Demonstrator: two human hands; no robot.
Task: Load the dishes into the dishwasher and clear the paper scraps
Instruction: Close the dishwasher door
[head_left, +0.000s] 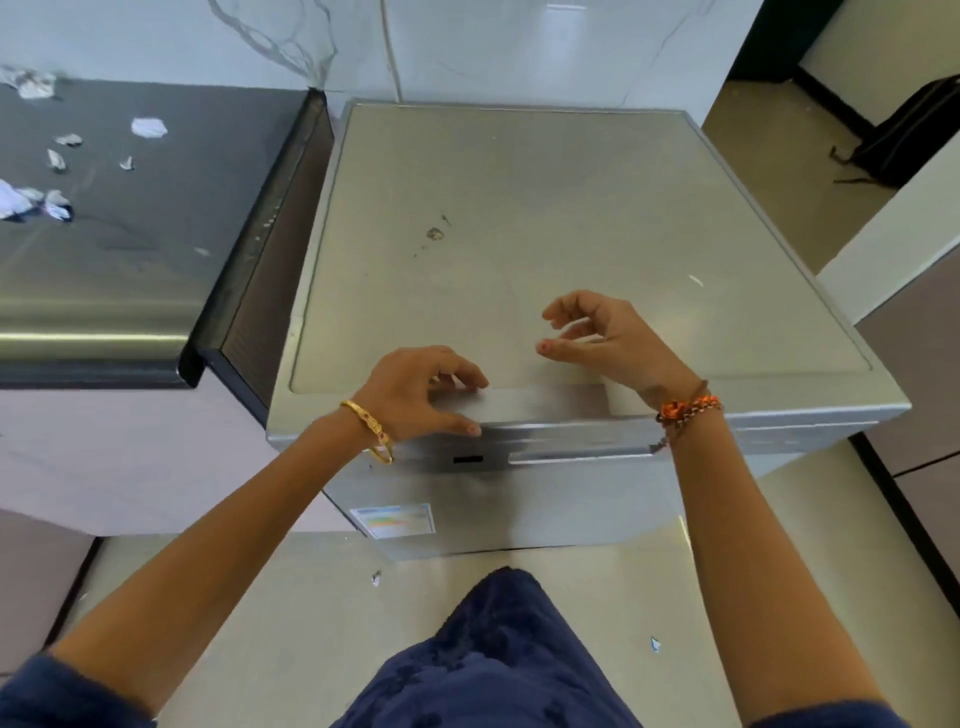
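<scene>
Paper scraps (148, 127) litter the dark worktop (171, 218); the dishwasher (519, 234) is closed, no dishes visible; your left hand (415, 395) and right hand (608, 338) hover loosely curled, each grip empty

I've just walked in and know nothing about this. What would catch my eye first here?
Most striking is the big silver dishwasher in the middle, door closed, seen from above. Two bare hands hover at its front edge: the left hand touches the top front corner, the right hand hangs loosely curled above the lid, holding nothing. On the dark counter to the left lie scattered white paper scraps.
</scene>
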